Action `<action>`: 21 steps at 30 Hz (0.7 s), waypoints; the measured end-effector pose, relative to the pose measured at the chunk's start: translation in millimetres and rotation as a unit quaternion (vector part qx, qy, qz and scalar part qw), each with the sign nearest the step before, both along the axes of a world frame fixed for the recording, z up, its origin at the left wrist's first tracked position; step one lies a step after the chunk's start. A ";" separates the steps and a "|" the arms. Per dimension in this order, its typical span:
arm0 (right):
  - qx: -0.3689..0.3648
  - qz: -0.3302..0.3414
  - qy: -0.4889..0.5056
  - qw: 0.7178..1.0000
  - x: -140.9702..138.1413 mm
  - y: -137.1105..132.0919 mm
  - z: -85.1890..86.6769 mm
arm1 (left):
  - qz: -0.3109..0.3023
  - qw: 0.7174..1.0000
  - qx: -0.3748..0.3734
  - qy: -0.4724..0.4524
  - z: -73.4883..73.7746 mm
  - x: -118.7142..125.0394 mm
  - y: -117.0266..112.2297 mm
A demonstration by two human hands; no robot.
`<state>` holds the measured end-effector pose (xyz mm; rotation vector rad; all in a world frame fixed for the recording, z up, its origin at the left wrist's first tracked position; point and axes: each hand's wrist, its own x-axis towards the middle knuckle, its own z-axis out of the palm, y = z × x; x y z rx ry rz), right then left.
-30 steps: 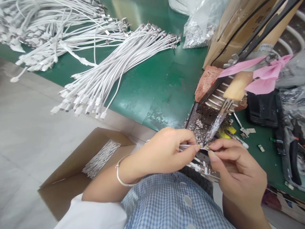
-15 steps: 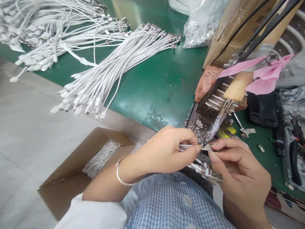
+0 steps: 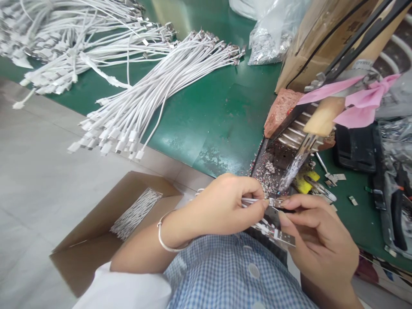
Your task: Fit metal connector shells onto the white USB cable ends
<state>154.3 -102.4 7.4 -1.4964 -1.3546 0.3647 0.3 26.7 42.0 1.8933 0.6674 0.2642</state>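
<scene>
Between the thumb and forefinger of my left hand (image 3: 236,204) a white cable (image 3: 249,200) is pinched near its end. My right hand (image 3: 317,227) closes its fingertips on the small metal USB plug (image 3: 276,202) at that end. Just below hang several more white cables with bare metal USB plugs (image 3: 279,236); which fingers keep them there is hidden. Close above the plug is the crusted tip of a soldering iron (image 3: 292,169), slanting down, with a wooden handle (image 3: 325,116) and a pink ribbon (image 3: 367,101). A gap shows between tip and plug.
Bundles of white cables (image 3: 151,90) lie on the green table (image 3: 219,111). An open cardboard box (image 3: 93,219) with cables stands lower left. Right of the iron's tip are a yellow sponge (image 3: 304,183) and tweezers (image 3: 322,191). A brick (image 3: 283,109) and a bag of metal parts (image 3: 268,45) sit behind.
The plug has come away from the iron's tip. My right hand has shifted slightly left, uncovering more of the tweezers. My left hand has barely moved and still pinches the cable.
</scene>
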 end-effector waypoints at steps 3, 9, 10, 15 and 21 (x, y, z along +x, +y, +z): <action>-0.004 0.015 0.004 1.000 2.2 -3.6 -0.1 | -0.006 1.000 0.003 -0.007 -0.3 -1.2 -2.1; -0.031 0.029 0.033 0.999 5.2 -10.1 -2.1 | -0.025 1.000 0.005 0.010 1.6 -5.7 -7.8; -0.032 0.032 0.042 0.998 5.4 -10.7 -3.0 | -0.034 0.999 0.007 0.010 1.7 -6.5 -8.8; -0.035 0.028 0.068 0.997 5.6 -12.5 -6.7 | -0.051 0.998 0.024 0.002 -1.3 -9.2 -12.1; -0.037 0.025 0.088 0.995 4.3 -13.2 -5.9 | -0.054 0.998 0.024 -0.005 -5.6 -10.1 -12.2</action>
